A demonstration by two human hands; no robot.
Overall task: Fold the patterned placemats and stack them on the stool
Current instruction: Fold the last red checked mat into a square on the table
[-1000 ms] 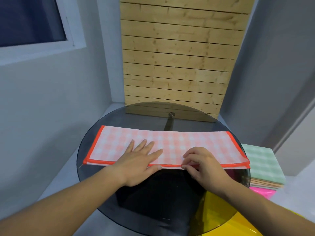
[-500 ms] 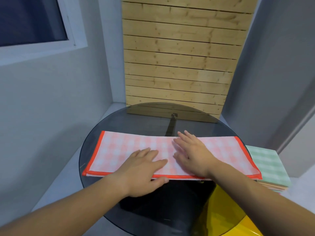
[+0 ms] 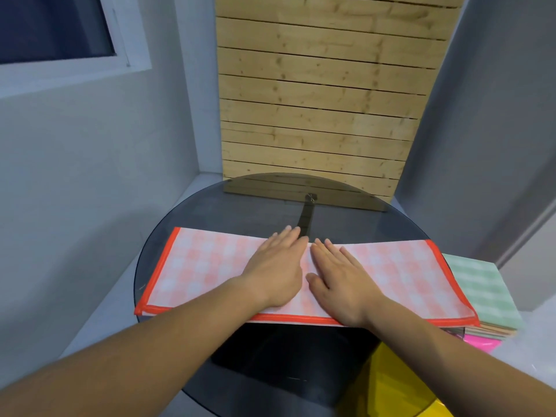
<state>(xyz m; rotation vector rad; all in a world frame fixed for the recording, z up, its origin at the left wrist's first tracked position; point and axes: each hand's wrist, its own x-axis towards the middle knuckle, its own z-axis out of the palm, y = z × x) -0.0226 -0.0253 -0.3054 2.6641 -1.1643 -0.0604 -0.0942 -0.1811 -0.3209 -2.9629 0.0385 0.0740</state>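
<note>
From my feed, the orange-and-white checked placemat (image 3: 210, 266) lies folded into a long strip across the round dark glass table (image 3: 255, 203), its orange-bound edges along the near side and both ends. Both hands rest flat on its middle with fingers straight and nothing gripped. The left hand (image 3: 278, 263) and right hand (image 3: 340, 275) sit just beside each other, fingertips pointing toward the far edge. Off the table's right side I see a stack of folded placemats (image 3: 481, 284), a green checked one on top, resting on something pink (image 3: 481, 344) that I cannot make out. The strip's right end overlaps my sight of that stack. A wooden slat panel (image 3: 325, 100) stands behind the table.
</note>
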